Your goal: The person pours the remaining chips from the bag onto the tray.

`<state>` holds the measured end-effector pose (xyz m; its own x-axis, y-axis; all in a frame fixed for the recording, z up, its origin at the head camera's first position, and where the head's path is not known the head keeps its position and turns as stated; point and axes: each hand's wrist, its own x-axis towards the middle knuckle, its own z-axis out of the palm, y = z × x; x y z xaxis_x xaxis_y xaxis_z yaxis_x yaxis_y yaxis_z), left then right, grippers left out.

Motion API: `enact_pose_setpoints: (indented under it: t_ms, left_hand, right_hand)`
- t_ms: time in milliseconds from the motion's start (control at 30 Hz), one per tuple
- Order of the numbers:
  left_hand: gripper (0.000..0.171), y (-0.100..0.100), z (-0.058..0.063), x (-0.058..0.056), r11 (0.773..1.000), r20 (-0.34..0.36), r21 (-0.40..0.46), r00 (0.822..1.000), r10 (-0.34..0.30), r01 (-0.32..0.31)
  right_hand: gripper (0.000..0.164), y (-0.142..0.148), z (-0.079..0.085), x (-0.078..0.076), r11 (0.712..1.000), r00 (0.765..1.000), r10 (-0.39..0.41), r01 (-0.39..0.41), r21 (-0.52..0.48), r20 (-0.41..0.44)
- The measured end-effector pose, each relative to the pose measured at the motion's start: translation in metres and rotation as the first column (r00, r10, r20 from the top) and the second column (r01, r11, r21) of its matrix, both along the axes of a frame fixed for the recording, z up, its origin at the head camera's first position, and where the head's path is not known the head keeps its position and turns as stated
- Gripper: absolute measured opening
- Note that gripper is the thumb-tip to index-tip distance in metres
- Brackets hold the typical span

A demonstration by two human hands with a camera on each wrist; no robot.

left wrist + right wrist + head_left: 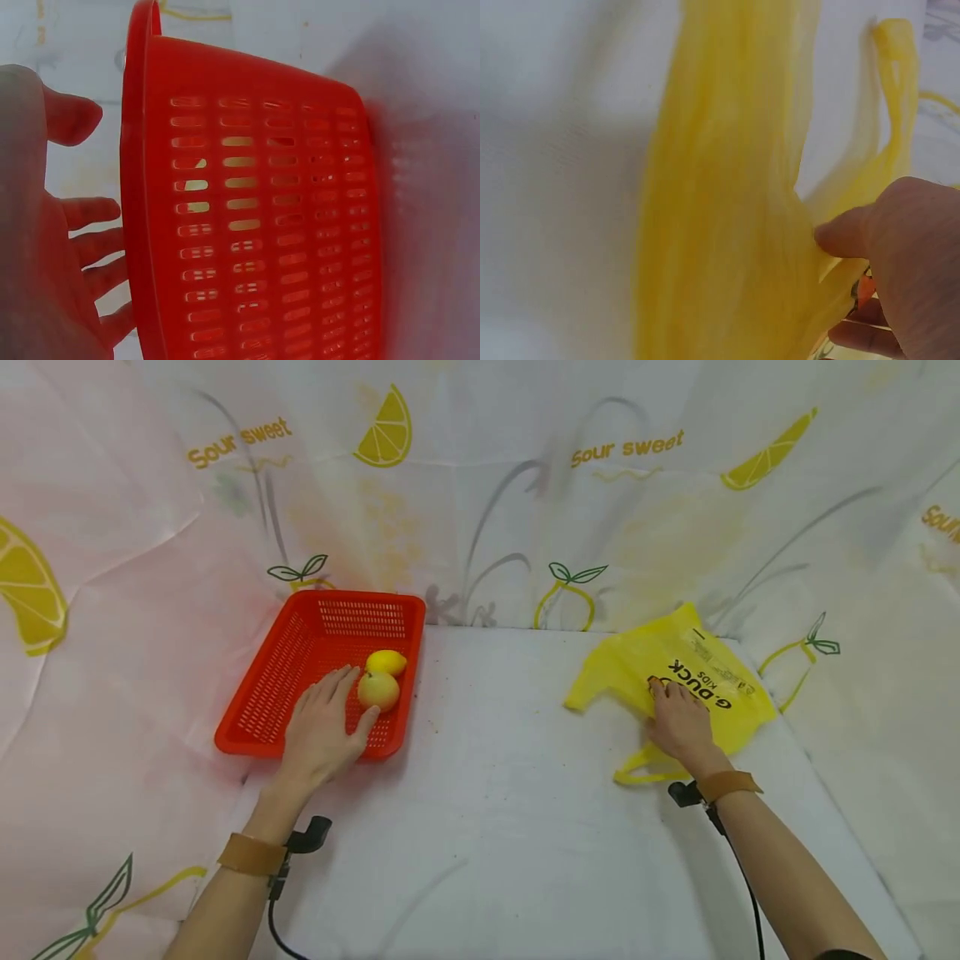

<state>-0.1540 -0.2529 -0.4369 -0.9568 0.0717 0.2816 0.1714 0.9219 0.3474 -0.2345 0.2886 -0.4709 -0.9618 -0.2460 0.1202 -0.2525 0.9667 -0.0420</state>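
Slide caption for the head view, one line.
Left hand over a red basket with two fruits, right hand on a yellow bag.

Lemon-print backdrop (465, 418), white tabletop (480, 827)

The right hand (681, 724) hides some print (699, 682) on the bag (738, 714); smaller lettering (716, 658) is illegible. The left wrist view crops the basket (268, 217).

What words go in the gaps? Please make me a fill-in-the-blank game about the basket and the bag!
The colour of the basket is ____.
Inside it, the head view shows ____ fruits.
The person's ____ hand holds the yellow bag.
Above "KIDS", the bag's black print reads "G.____".

Missing words: red; two; right; DUCK.
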Motion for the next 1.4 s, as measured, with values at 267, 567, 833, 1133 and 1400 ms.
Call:
enact_pose_setpoints:
  t_ms: [267, 567, 833, 1133, 1400]
  left_hand:
    - [0.071, 0.02, -0.004, -0.015, 0.998, 0.057, -0.007, 0.997, -0.057, 0.057]
    - [0.073, 0.05, 0.005, -0.04, 0.996, 0.136, -0.044, 0.988, -0.076, 0.083]
    - [0.084, 0.068, 0.001, -0.056, 0.998, 0.225, -0.027, 0.973, -0.049, 0.057]
    - [0.075, 0.076, -0.003, -0.056, 0.997, 0.187, 0.006, 0.98, -0.072, 0.072]
    - [0.076, 0.081, -0.004, -0.054, 0.982, 0.157, -0.031, 0.971, -0.18, 0.187]
  right_hand:
    - [0.052, 0.006, 0.004, -0.004, 0.999, 0.999, -0.034, 0.034, -0.012, -0.008]
    - [0.04, 0.004, 0.007, -0.011, 0.999, 0.999, -0.042, 0.042, -0.026, -0.017]
    - [0.025, 0.001, 0.009, -0.011, 0.997, 0.998, -0.047, 0.044, -0.063, -0.044]
    - [0.024, 0.008, 0.013, -0.007, 0.991, 0.994, -0.068, 0.057, -0.124, -0.088]
    - [0.029, 0.017, 0.025, -0.005, 0.986, 0.993, -0.116, 0.112, -0.128, -0.031]
